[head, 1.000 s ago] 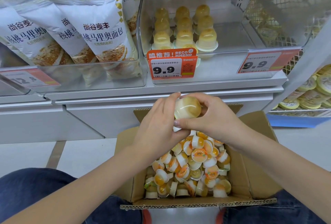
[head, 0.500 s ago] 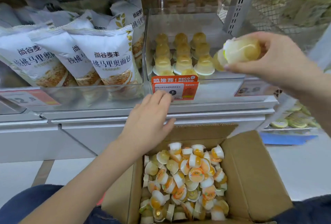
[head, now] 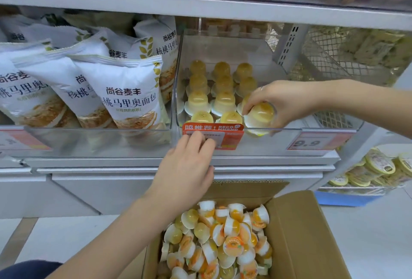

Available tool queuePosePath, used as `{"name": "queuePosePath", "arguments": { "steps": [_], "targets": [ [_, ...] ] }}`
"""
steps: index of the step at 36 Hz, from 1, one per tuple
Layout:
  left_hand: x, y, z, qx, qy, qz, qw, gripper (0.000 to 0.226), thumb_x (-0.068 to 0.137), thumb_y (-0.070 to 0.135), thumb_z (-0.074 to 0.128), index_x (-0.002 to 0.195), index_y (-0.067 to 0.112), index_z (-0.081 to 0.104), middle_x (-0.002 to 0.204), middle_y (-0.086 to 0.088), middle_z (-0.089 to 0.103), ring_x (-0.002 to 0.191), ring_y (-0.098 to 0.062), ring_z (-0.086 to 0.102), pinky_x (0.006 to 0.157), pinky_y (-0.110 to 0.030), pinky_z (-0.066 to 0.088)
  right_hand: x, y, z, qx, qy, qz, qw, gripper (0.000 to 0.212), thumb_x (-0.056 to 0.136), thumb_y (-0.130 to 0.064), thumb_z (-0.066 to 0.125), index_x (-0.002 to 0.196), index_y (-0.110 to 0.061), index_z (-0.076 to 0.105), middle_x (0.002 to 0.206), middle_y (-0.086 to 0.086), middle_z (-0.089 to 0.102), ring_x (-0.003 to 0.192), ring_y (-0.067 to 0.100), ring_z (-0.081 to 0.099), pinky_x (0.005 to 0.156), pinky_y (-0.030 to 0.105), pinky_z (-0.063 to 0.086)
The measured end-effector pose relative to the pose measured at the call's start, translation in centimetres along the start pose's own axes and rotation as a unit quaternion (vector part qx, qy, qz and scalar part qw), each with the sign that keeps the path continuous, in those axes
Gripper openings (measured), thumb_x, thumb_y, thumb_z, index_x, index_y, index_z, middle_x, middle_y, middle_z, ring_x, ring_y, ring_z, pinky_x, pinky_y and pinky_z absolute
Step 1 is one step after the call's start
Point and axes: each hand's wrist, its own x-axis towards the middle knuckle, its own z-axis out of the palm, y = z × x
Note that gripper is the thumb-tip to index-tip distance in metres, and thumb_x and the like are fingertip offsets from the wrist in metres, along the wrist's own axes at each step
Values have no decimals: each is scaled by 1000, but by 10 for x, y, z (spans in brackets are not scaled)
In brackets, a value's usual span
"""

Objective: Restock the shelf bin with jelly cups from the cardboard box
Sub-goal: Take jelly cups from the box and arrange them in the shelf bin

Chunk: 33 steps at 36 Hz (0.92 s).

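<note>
Domed glossy jelly cup (head: 260, 115) in right hand (head: 283, 102), over clear bin (head: 278, 139).

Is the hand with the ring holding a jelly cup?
Yes, the right hand grips a jelly cup at the front of the clear shelf bin.

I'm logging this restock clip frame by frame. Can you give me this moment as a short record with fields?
setting: shop shelf with a clear bin
right hand: holds a jelly cup, dome up, at the front row's right end
left hand: fingers straight, resting on the orange price tag
bin contents: jelly cups in three columns
supply: open cardboard box below, full of loose cups
neighbour: white bread bags in the bin to the left
</note>
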Motion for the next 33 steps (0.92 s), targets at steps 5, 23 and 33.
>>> {"name": "queuePosePath", "arguments": {
  "steps": [5,23,33],
  "targets": [
    [0,0,6,6,20,6,1000,30,68,13,74,94,9,59,88,-5,49,76,-23,50,50,-29,45,3,2,12,-4,-17,-24,1000,70,59,-42,88,121,-29,58,118,-13,58,109,10,50,93,22,38],
    [-2,1,14,22,21,2,1000,33,66,9,74,95,8,59,88,-8,46,77,-23,45,48,-29,43,3,1,17,-6,-39,-33,999,67,64,-41,85,122,-28,55,109,-14,53,107,11,42,88,18,33],
    [-2,0,15,24,19,0,1000,32,66,9,73,94,8,58,89,-8,46,77,-23,44,50,-28,42,-2,5,16,15,-49,-19,998,73,66,-40,84,129,-36,47,108,-24,44,108,5,38,87,13,30]
  ]
}}
